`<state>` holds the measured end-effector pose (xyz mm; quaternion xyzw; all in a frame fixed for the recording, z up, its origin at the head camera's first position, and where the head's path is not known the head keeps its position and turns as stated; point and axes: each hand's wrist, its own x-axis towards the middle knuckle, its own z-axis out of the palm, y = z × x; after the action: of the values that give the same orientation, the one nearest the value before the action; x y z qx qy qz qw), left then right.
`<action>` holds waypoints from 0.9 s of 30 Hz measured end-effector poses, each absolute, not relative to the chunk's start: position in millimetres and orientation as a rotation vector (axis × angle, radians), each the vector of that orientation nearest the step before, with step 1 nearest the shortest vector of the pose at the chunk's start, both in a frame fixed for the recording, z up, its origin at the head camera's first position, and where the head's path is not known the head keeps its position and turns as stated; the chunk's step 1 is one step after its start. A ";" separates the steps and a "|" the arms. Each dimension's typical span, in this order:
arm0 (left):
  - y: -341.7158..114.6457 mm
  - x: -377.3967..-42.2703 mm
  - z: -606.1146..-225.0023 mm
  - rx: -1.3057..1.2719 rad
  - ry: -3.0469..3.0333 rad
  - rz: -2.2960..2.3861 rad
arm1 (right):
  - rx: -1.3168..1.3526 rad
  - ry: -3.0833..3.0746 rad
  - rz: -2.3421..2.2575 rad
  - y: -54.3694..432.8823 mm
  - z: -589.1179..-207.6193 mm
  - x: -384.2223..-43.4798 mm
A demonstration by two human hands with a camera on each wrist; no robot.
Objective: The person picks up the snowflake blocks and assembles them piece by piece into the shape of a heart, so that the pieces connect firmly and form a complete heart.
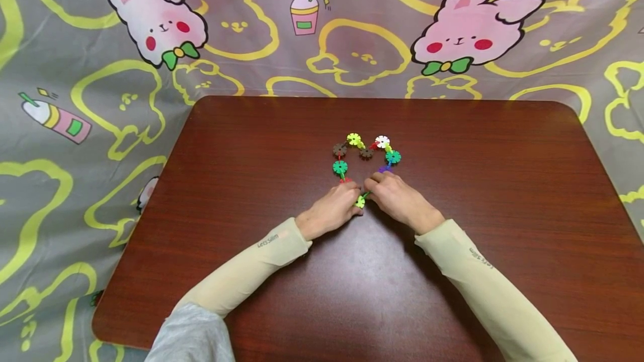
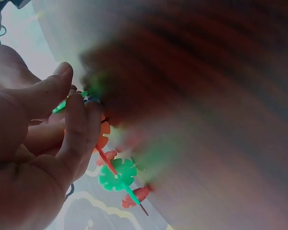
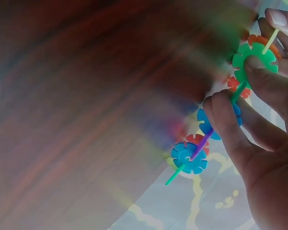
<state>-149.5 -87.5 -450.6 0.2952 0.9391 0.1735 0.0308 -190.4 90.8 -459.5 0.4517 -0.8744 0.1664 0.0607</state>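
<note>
Notched plastic snowflake discs, slotted together edge to edge, form a heart-like chain on the table, with a white disc (image 1: 382, 141) and a brown disc (image 1: 339, 150) at its top. My left hand (image 1: 329, 210) pinches a yellow-green disc (image 1: 360, 202) at the lower point; an orange disc (image 2: 104, 135) sits just past its fingers in the left wrist view. My right hand (image 1: 399, 194) grips a green disc (image 3: 239, 61), thumb pressed on its face in the right wrist view. Its fingers partly cover a blue disc (image 3: 204, 122) linked to a purple disc (image 3: 201, 144).
The brown wooden table (image 1: 503, 183) has rounded corners and extends well to both sides of the chain. A grey cloth (image 1: 282, 66) with yellow outlines and pink rabbits hangs behind it and along the left.
</note>
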 end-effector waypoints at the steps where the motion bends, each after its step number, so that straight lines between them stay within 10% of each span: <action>1: -87.5 -149.5 -450.8 0.914 2.894 0.533 | 1.367 -2.645 0.495 90.7 -459.8 -190.3; 27: -91.7 -148.4 -450.7 0.949 2.883 0.591 | 1.377 -2.652 0.524 90.9 -456.6 -190.7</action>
<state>-148.4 -91.7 -450.7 0.3069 0.9320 0.1911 0.0245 -190.7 90.9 -456.6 0.4532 -0.8729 0.1725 0.0539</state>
